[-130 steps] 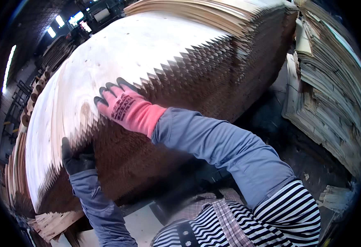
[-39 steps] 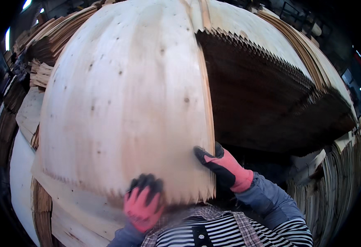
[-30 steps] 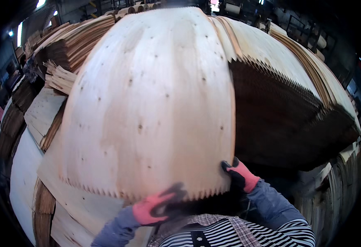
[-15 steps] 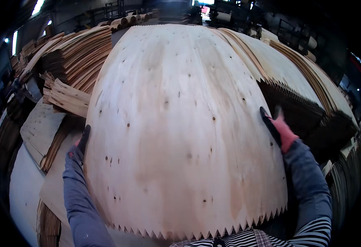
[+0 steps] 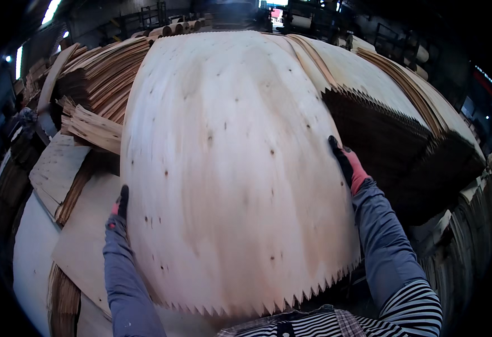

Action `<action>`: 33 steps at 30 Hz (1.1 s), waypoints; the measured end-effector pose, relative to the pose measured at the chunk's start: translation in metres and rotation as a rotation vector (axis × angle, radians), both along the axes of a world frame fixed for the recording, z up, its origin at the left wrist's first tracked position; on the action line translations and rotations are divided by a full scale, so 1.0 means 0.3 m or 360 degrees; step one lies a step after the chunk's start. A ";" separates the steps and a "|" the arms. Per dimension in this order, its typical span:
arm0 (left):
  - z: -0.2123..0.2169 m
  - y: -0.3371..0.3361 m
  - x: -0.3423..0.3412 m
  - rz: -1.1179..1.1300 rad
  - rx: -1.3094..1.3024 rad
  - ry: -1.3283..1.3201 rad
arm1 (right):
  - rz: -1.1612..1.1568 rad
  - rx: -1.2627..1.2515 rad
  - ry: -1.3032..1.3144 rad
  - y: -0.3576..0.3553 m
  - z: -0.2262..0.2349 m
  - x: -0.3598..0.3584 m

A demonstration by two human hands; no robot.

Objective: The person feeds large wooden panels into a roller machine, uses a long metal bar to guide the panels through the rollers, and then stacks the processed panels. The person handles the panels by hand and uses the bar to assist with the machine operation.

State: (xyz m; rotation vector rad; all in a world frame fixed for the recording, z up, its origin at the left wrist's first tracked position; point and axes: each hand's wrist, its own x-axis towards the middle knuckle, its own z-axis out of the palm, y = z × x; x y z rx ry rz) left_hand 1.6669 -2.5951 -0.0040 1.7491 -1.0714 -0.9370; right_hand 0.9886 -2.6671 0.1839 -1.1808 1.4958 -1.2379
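Note:
A large pale wood veneer sheet with dark knots fills the middle of the view, its saw-toothed near edge close to my body. At the sheet's left edge, my left hand, in a black and pink glove, has its thumb along the rim and the fingers out of sight beneath. On the opposite edge my right hand, gloved the same way, grips the rim further from me than the left hand does. Its fingers are partly hidden by the sheet.
Stacked veneer rises at the back left, with broken strips jutting out below it. To the right stands another tall veneer stack with jagged dark ends. Loose sheets lie at the left. Rolls and machinery stand behind.
The veneer sheet's right side and near edge have shifted left. My right hand has moved left and a little away with it, while my left hand has come slightly right and nearer.

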 end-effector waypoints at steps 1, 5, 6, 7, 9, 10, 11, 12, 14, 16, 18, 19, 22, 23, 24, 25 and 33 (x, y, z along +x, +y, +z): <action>-0.033 0.061 -0.026 0.0012 -0.0027 0.0018 | 0.0072 -0.0051 -0.0075 -0.016 -0.068 -0.061; -0.184 0.315 -0.175 0.0371 -0.0044 -0.0063 | 0.0079 -0.0176 0.0161 -0.042 -0.245 -0.161; -0.196 0.308 -0.286 0.0318 -0.0047 -0.0038 | -0.0021 -0.0269 0.0401 -0.109 -0.364 -0.312; -0.218 0.397 -0.311 0.0348 -0.0016 -0.0051 | -0.0066 -0.0167 0.0628 -0.069 -0.374 -0.286; -0.342 0.536 -0.384 0.0285 -0.0170 -0.0268 | 0.0011 0.0046 0.0416 0.080 -0.366 -0.253; -0.510 0.640 -0.306 0.0457 0.0181 -0.0053 | 0.0051 0.0166 0.0026 0.134 -0.398 -0.234; -0.488 0.751 -0.379 0.0628 0.0011 -0.0132 | 0.0120 0.0057 0.0194 0.188 -0.413 -0.223; -0.652 0.881 -0.291 0.0628 -0.0066 -0.0227 | 0.0233 0.0138 0.0176 0.231 -0.410 -0.210; -0.469 0.934 -0.529 0.0564 0.0115 0.0024 | 0.0277 0.0289 0.0219 0.377 -0.358 -0.295; -0.394 1.069 -0.532 0.0587 0.0215 0.0250 | 0.0489 0.0499 0.0023 0.476 -0.209 -0.211; -0.385 1.134 -0.548 0.0611 0.0254 0.0278 | 0.0548 0.0722 0.0283 0.461 -0.235 -0.285; -0.353 1.133 -0.559 0.0631 0.0251 0.0171 | 0.0736 0.0557 -0.0120 0.474 -0.242 -0.285; -0.281 1.195 -0.661 0.0733 -0.0073 0.0051 | 0.0474 0.0254 0.0152 0.533 -0.215 -0.293; -0.275 1.224 -0.697 0.0826 -0.0173 0.0097 | 0.0419 0.0281 0.0207 0.514 -0.219 -0.320; -0.265 1.248 -0.739 0.0915 -0.0274 0.0145 | 0.0414 0.0325 0.0260 0.521 -0.198 -0.337; -0.128 1.263 -0.844 0.1010 0.0018 0.0044 | 0.0395 0.0388 0.0317 0.551 -0.143 -0.314; 0.109 1.553 -1.352 0.0958 -0.0426 -0.0016 | 0.0842 0.0064 0.0615 0.694 -0.079 -0.347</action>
